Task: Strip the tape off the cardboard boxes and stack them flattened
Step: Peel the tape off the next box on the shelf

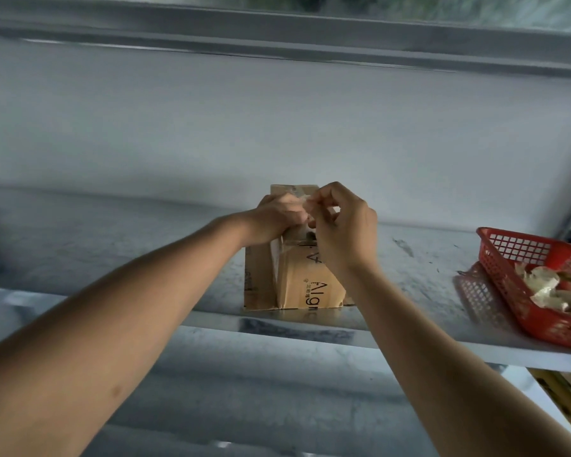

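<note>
A small brown cardboard box [305, 285] with black lettering stands on a flattened piece of cardboard [257, 282] at the middle of the white table [112, 252]. My left hand [276, 217] grips the box's top left corner. Just to its right, my right hand [342, 225] pinches a strip of clear tape [302, 199] lifted off the box's top. My hands hide most of the top of the box.
A red plastic basket [508, 268] holding crumpled used tape [548, 286] sits at the table's right edge. A white wall rises behind the table, with a window ledge above. The table's front edge runs below the box.
</note>
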A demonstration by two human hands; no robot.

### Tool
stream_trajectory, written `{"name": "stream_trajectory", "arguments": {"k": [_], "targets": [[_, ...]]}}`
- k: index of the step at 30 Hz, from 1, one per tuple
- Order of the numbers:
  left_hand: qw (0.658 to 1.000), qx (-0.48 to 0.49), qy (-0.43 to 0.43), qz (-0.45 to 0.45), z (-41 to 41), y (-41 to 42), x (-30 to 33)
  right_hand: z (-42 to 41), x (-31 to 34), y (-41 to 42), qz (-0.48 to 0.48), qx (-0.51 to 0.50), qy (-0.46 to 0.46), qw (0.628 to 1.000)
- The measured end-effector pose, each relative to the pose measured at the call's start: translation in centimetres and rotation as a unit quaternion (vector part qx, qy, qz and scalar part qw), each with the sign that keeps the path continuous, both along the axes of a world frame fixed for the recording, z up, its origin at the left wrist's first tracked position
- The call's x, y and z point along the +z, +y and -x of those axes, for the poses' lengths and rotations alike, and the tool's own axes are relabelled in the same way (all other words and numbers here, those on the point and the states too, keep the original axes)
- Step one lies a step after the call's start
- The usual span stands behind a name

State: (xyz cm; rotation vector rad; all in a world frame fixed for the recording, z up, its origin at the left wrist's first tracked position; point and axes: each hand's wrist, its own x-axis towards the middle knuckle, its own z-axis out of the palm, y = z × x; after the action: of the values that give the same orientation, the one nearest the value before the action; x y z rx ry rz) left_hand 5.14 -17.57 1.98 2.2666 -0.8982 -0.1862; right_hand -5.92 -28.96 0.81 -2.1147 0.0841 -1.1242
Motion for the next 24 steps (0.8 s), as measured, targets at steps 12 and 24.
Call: {"name": "stream_trajectory", "arguments": {"k": [12,24], "targets": [[0.999,-0.039,0.020,-0.025,-0.8,1.4,0.1,-1.2,1.3,2.5,-0.016,0.050,-0.082,0.995],[0.986,-0.141,-0.076,-0.056,-3.2,0.8,-0.9,-0.2,0.4,2.3,-0.197,-0.044,-0.056,0.978]]}}
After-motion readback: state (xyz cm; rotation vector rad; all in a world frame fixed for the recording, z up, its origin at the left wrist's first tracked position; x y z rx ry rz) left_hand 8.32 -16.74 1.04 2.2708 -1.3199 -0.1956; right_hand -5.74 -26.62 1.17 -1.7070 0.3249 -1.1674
